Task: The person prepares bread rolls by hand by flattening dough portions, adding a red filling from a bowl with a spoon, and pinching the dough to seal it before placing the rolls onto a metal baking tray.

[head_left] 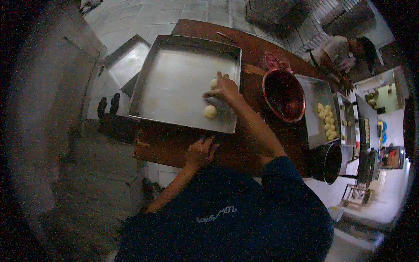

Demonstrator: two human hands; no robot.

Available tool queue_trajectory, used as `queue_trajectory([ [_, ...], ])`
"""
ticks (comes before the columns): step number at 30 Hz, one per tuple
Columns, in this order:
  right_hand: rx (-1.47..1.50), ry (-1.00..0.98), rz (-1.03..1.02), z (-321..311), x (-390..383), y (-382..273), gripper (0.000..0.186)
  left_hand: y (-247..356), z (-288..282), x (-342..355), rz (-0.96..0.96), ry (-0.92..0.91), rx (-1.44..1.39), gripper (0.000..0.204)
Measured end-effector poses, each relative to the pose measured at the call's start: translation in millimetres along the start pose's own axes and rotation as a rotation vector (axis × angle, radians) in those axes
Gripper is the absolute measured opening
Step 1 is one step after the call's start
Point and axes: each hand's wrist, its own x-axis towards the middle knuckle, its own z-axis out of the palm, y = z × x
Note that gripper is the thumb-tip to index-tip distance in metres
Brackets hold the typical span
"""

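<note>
A large square metal tray [174, 83] lies on the wooden table [157, 150], with a pale dough ball [211, 112] on its right part. Above that ball, my right hand [222, 89] reaches into the tray, its bent fingers around a second dough ball [214, 82], partly hidden by them. My left hand [200, 150] is just below the tray's near edge, fingers loosely bent and apart, with nothing visible in them. A red bowl [283, 94] stands right of my right hand.
Another tray [312, 100] holds several dough balls [327, 122], beside a black bucket [325, 163]. An empty metal tray [126, 63] is at left, near dark sandals [109, 105]. Crumpled pink plastic [277, 61] lies behind the bowl. A co-worker [331, 56] bends at upper right.
</note>
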Motion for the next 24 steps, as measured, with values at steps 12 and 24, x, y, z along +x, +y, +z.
queue_trajectory([
  [12, -0.012, 0.14, -0.22, -41.5, -32.0, -37.4, 0.069, -15.5, 27.9, 11.4, -0.043, -0.072, 0.066, 0.054],
  [24, 0.182, 0.06, -0.037, -36.5, -399.3, 68.5, 0.024, -11.2, 27.8, 14.0, -0.098, -0.2, 0.272, 0.058],
])
